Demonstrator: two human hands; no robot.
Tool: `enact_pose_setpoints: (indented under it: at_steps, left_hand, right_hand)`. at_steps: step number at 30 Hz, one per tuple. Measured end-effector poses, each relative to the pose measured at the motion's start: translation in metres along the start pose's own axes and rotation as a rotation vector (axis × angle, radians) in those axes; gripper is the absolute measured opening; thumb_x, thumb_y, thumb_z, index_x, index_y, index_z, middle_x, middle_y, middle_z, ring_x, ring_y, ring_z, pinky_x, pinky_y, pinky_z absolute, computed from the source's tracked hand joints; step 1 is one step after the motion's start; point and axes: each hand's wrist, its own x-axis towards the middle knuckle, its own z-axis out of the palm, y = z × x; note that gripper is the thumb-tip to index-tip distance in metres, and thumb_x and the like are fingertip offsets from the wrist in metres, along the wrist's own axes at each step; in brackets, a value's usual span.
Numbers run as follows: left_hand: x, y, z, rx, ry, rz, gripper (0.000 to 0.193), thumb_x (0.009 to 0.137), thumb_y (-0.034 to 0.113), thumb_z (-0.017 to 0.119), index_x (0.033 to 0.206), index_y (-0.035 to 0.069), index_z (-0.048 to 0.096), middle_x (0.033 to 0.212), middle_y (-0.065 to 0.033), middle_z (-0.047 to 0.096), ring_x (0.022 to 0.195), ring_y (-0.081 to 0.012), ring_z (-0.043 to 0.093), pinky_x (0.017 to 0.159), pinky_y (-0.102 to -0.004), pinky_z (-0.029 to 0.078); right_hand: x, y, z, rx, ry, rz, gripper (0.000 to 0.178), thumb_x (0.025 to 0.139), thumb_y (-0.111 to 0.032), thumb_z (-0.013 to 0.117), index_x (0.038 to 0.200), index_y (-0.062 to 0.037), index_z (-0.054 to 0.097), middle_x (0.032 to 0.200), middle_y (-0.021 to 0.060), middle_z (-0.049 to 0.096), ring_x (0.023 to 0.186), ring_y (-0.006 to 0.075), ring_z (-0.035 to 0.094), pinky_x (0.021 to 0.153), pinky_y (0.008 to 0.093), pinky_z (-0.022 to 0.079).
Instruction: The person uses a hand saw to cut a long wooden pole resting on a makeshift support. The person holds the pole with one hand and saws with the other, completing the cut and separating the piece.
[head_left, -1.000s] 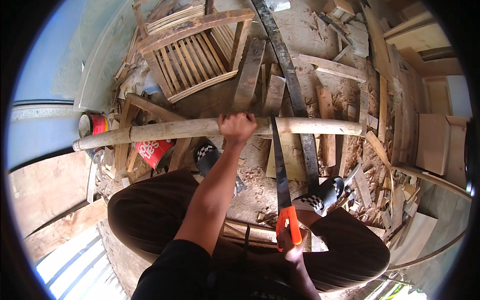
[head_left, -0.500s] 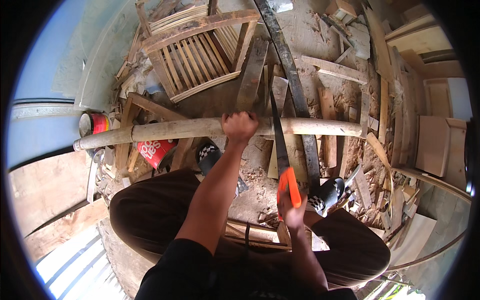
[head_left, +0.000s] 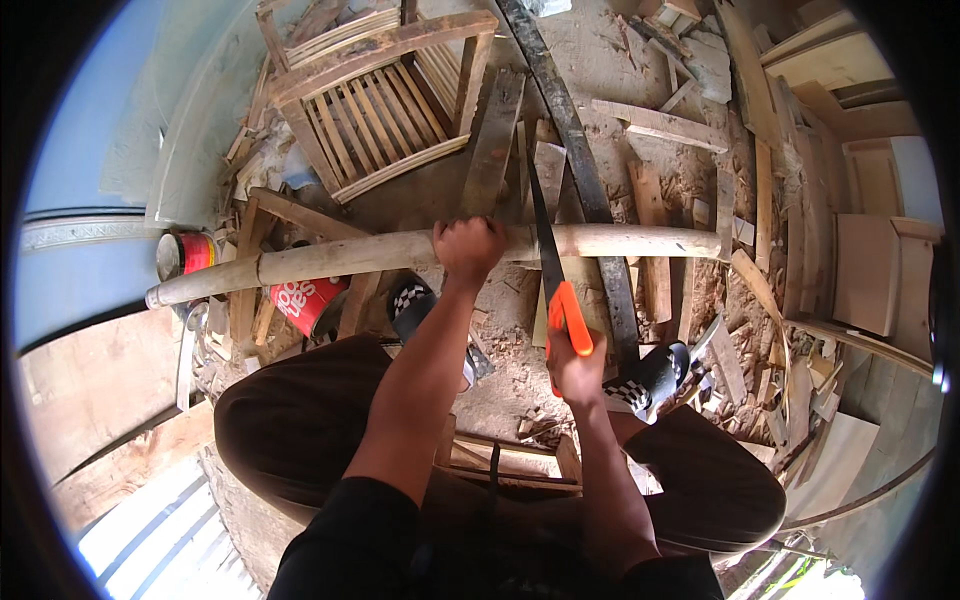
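A long pale bamboo pole (head_left: 350, 257) lies crosswise in front of me. My left hand (head_left: 469, 248) is closed over the top of it near its middle. My right hand (head_left: 577, 367) grips the orange handle of a handsaw (head_left: 548, 258). The dark blade lies across the pole a little to the right of my left hand, pointing away from me. Whether the teeth have cut into the pole cannot be made out. Under the pole's right part runs a long dark bar (head_left: 575, 140).
A slatted wooden frame (head_left: 390, 115) stands at the far left. A red can (head_left: 308, 300) and another can (head_left: 187, 255) sit by the pole's left part. Wood offcuts (head_left: 660, 125) and chips litter the floor. Wooden boxes (head_left: 868, 280) stand at the right.
My right hand has pushed the saw forward, away from me, so its handle is nearer the pole. My left hand stays on the pole. The whole view has shifted slightly.
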Motion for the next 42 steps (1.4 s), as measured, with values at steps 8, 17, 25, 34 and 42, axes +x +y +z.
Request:
enact_pose_setpoints:
  at_steps: [8,17,25,34,42]
  left_hand:
    - [0.014,0.001,0.008,0.063,-0.146,-0.104,0.035,0.085,0.031,0.062,0.064,0.007,0.076,0.068,-0.0167,0.073,0.063,-0.0323,0.072,0.093,-0.0443,0.052]
    - [0.010,-0.002,-0.003,0.079,-0.195,-0.104,0.035,0.085,0.033,0.063,0.064,0.010,0.077,0.065,-0.0161,0.072,0.058,-0.0317,0.070,0.091,-0.0449,0.053]
    - [0.003,-0.005,-0.002,0.052,-0.087,-0.026,0.035,0.084,0.031,0.062,0.062,0.008,0.076,0.063,-0.0170,0.071,0.057,-0.0328,0.069,0.090,-0.0451,0.053]
    - [-0.001,0.002,-0.003,-0.014,-0.019,-0.033,0.035,0.085,0.030,0.063,0.061,0.008,0.075,0.064,-0.0167,0.071,0.059,-0.0340,0.070,0.088,-0.0448,0.052]
    - [0.000,0.001,-0.011,0.018,-0.164,-0.048,0.033,0.086,0.026,0.063,0.062,0.007,0.074,0.071,-0.0146,0.073,0.068,-0.0309,0.071,0.084,-0.0430,0.050]
  right_hand:
    - [-0.083,0.030,-0.018,0.023,0.013,0.043,0.025,0.099,-0.008,0.069,0.076,-0.0014,0.061,0.065,-0.0048,0.053,0.061,0.0038,0.047,0.051,0.0282,0.035]
    - [-0.164,0.001,-0.058,-0.020,-0.078,0.253,0.017,0.102,-0.010,0.065,0.096,0.0059,0.068,0.072,0.0004,0.060,0.068,0.0064,0.055,0.059,0.0265,0.044]
    - [-0.038,-0.007,-0.016,0.047,0.016,0.086,0.028,0.098,-0.012,0.069,0.073,-0.0024,0.060,0.059,-0.0047,0.052,0.052,0.0048,0.047,0.045,0.0278,0.032]
    - [-0.044,-0.069,-0.026,-0.059,-0.046,0.023,0.025,0.098,-0.011,0.064,0.076,-0.0002,0.060,0.060,-0.0034,0.052,0.054,0.0058,0.047,0.048,0.0298,0.034]
    - [-0.042,-0.145,-0.038,-0.066,-0.123,0.064,0.037,0.106,-0.032,0.064,0.081,-0.0053,0.061,0.059,-0.0065,0.048,0.050,0.0023,0.043,0.044,0.0258,0.029]
